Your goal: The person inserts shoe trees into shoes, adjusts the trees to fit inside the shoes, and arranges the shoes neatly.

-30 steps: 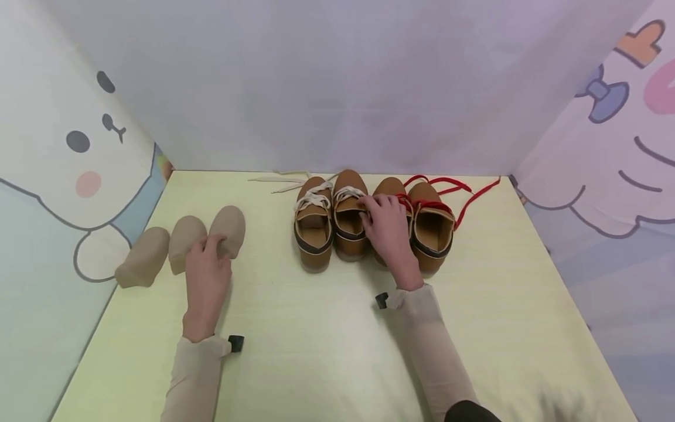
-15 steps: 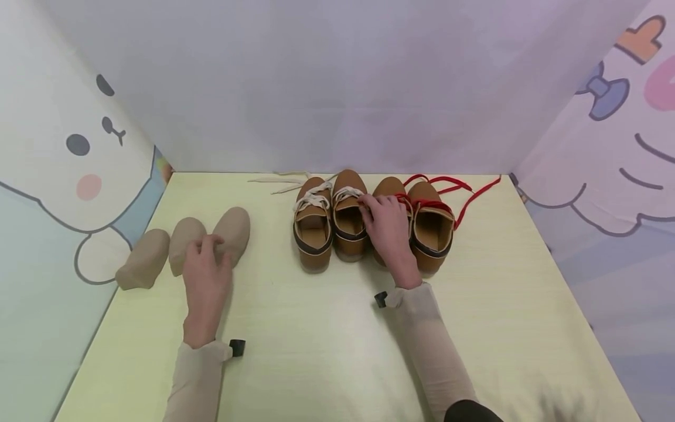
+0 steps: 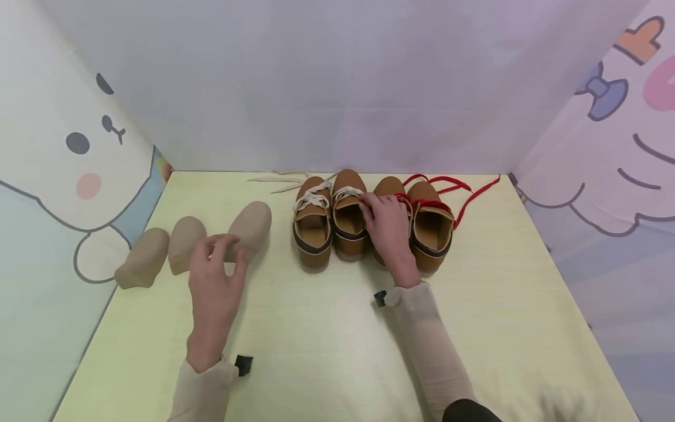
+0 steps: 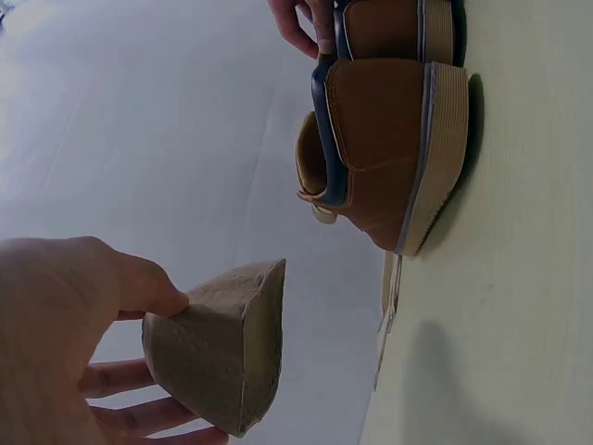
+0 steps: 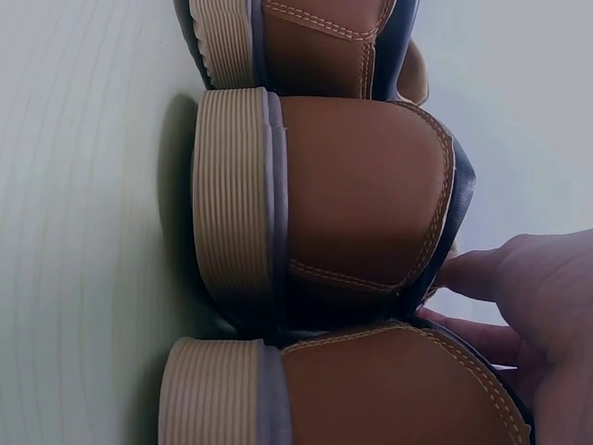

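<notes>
My left hand (image 3: 215,287) grips the heel end of a beige moulded shoe insert (image 3: 252,225), raised above the table in the left wrist view, thumb on one side and fingers on the other. My right hand (image 3: 390,228) pinches the collar of the inner brown shoe with white laces (image 3: 349,184); the right wrist view has the thumb at that dark padded edge. Against it on the left stands the other white-laced shoe (image 3: 313,258). Beneath the right hand a red-laced shoe (image 3: 389,185) is partly hidden, with its mate (image 3: 431,228) to the right.
Two more beige inserts, one (image 3: 187,240) upright and one (image 3: 143,258) slanted, lie at the table's left. Loose white laces (image 3: 279,180) and red laces (image 3: 477,193) trail along the back edge. Printed cloth walls (image 3: 337,88) enclose the pale table (image 3: 316,340) at back and sides.
My left hand has lifted the insert and carried it rightward, away from the other two, with its toe tilting to the right. The right hand has stayed at the shoe collar.
</notes>
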Available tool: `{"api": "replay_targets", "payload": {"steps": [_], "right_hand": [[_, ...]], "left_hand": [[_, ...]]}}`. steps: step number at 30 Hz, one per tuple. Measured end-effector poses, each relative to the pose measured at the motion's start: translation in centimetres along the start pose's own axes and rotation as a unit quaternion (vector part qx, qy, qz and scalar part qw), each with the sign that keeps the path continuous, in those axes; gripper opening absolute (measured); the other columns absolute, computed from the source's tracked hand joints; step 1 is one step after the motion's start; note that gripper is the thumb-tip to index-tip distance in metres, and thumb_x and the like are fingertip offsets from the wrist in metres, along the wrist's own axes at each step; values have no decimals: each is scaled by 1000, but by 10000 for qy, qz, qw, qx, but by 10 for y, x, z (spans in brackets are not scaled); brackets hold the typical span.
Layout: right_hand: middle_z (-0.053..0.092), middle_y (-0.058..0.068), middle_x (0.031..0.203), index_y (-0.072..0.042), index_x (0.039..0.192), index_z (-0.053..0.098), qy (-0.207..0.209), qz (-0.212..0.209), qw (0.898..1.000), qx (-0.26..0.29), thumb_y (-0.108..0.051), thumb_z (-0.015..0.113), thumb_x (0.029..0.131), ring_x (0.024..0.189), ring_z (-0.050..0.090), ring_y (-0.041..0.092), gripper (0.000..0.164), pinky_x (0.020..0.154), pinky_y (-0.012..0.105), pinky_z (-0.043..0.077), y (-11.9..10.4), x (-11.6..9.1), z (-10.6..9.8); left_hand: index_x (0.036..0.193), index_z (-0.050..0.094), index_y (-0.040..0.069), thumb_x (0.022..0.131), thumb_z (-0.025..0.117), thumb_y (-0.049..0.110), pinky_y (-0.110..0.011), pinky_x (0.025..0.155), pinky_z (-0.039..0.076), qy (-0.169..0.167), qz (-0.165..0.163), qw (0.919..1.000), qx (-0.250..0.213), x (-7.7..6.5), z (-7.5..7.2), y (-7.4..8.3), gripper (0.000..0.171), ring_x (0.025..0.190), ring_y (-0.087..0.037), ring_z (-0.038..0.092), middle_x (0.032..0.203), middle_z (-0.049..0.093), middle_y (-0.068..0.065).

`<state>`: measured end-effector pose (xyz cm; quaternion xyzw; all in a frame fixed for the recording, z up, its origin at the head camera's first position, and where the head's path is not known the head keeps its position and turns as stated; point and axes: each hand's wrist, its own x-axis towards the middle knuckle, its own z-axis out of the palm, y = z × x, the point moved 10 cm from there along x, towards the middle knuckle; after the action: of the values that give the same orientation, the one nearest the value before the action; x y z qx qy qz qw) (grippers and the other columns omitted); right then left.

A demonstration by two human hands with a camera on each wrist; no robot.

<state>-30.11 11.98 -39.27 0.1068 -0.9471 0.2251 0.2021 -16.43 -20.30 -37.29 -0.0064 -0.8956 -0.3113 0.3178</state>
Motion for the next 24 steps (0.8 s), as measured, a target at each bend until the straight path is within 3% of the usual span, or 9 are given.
{"api": "replay_targets", "payload": {"steps": [8,17,24], "right_hand": [[80,6,100,-18,119,75,35,180,9998,120,-31,65,104,108,66,35,22,93,53,49,4,1,-2],[80,7,98,-18,120,74,-77,252,9996,92,-32,65,104,109,66,35,23,92,51,49,7,3,-1],[81,7,101,-18,122,73,-187,182,9997,41,-31,64,104,109,66,35,23,93,51,49,4,3,0]], "left_hand": [[114,71,4,93,71,6,-54,88,55,55,510,9986,-116,-2,-2,38,21,109,-42,61,122,64,-22],[117,74,9,90,74,2,-50,86,56,139,1144,9919,-542,0,9,81,28,108,-39,62,122,67,-18],[115,75,11,92,73,7,-47,84,58,78,1480,9857,-800,0,22,105,24,105,-37,64,123,68,-17]]}}
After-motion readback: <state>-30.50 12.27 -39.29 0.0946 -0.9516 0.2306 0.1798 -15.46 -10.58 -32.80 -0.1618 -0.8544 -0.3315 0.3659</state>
